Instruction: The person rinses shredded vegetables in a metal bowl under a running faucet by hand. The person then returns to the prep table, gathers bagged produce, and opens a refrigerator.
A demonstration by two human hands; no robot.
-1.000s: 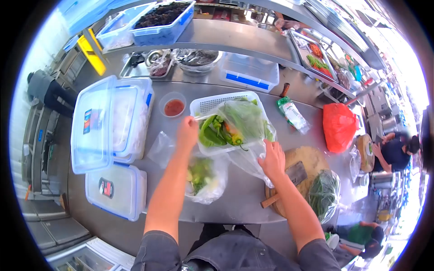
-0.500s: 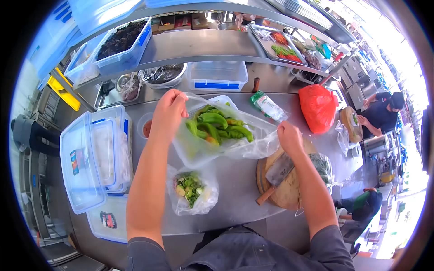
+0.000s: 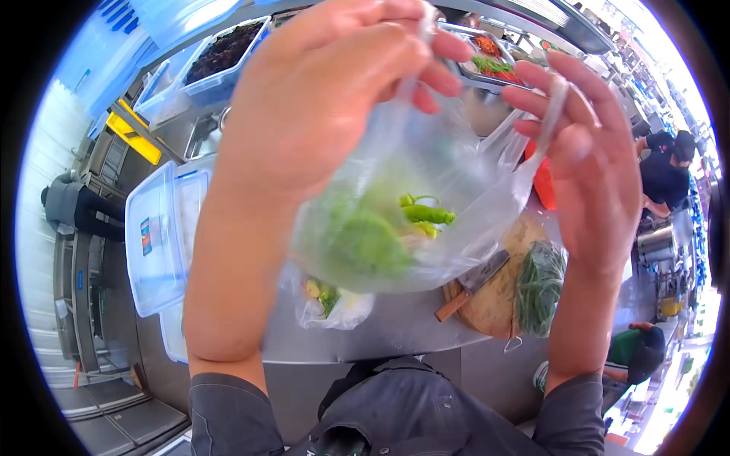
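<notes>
Both hands are raised close to the camera. My left hand (image 3: 334, 91) grips one side of the opening of a clear plastic bag (image 3: 471, 228), its fingers closed round the twisted film. On the other side, my right hand (image 3: 582, 137) has a stretched strand of the same bag between curled fingers. Green peppers (image 3: 427, 214) hang inside, partly blurred through the plastic. Below the bag, a smaller bag of chopped greens (image 3: 328, 300) rests on the steel table (image 3: 304, 346). The white basket is hidden.
A cleaver (image 3: 483, 273) lies on a round wooden board (image 3: 498, 308), beside bagged long greens (image 3: 540, 292). Lidded plastic boxes (image 3: 156, 243) stand at left. A shelf with a black-filled tub (image 3: 224, 53) and a tray (image 3: 487, 57) crosses the back. Other people (image 3: 665, 171) are at right and far left.
Both hands have risen toward the camera, lifting the bag of peppers off the basket and above the table. The bag now hangs fuller and rounder between them.
</notes>
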